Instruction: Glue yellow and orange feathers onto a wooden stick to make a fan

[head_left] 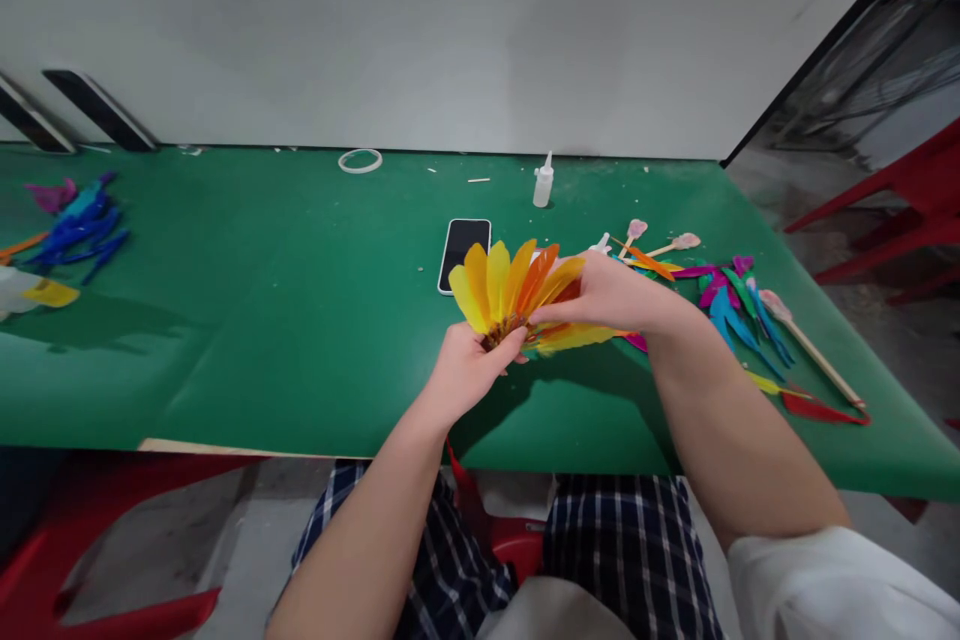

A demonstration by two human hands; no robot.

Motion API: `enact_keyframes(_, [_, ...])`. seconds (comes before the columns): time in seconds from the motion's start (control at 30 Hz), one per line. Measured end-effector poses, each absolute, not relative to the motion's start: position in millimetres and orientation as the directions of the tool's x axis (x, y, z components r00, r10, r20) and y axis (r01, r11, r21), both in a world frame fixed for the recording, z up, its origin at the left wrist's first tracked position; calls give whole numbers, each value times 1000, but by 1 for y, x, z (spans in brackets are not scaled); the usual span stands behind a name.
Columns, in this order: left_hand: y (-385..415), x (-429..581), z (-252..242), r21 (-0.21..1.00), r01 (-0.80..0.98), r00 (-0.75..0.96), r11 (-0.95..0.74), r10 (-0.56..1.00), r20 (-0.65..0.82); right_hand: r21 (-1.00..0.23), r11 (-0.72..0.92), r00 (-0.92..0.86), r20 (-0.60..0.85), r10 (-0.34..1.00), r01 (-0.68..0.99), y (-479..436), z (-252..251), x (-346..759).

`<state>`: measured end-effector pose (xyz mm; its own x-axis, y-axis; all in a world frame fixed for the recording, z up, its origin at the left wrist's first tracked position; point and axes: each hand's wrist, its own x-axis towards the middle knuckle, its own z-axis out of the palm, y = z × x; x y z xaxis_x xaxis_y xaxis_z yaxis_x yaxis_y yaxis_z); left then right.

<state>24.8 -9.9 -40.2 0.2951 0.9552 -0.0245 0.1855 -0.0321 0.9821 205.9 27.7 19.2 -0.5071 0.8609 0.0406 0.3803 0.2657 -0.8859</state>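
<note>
A fan of yellow and orange feathers spreads upward between my hands, above the green table. My left hand pinches the gathered base of the fan, thumb across the front. On the fan's right side my right hand grips feathers between thumb and fingers, its thumb reaching toward the base. Several yellow feather tips stick out below my right palm. Part of the fan and most of my right fingers are hidden behind the feathers. A smartphone lies on the table just behind the fan.
Loose coloured feathers and sticks with pinkish heads lie at the right. A white squeeze bottle stands near the wall, and a white ring lies left of it. Blue feathers are at far left. Red chairs flank the table.
</note>
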Motion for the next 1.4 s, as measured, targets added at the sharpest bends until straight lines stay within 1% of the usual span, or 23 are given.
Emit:
enact_keyframes(0.13, [-10, 26, -40, 985, 170, 289, -39, 957, -12, -892, 261, -502, 45, 864, 368, 28, 18, 206])
enact_keyframes(0.27, [-10, 29, -40, 987, 148, 276, -67, 961, 24, -822, 375, -526, 111, 843, 429, 27, 16, 204])
enact_keyframes(0.4, [-10, 30, -42, 976, 188, 266, -107, 962, 54, -752, 455, -539, 159, 828, 477, 25, 14, 202])
enact_keyframes(0.6, [-9, 29, -42, 934, 309, 246, -178, 964, 103, -740, 423, -544, 92, 834, 523, 22, 18, 200])
enact_keyframes(0.7, [-9, 29, -44, 915, 344, 243, -211, 961, 130, -715, 431, -541, 87, 836, 551, 22, 19, 198])
enact_keyframes(0.87, [-9, 27, -47, 904, 355, 223, -239, 960, 167, -636, 487, -548, 119, 828, 599, 22, 18, 196])
enact_keyframes(1.1, [-9, 28, -46, 885, 368, 211, -284, 953, 218, -582, 527, -571, 127, 811, 620, 24, 19, 194])
enact_keyframes(1.4, [-10, 28, -47, 885, 369, 198, -283, 955, 222, -584, 531, -587, 112, 802, 613, 24, 21, 193])
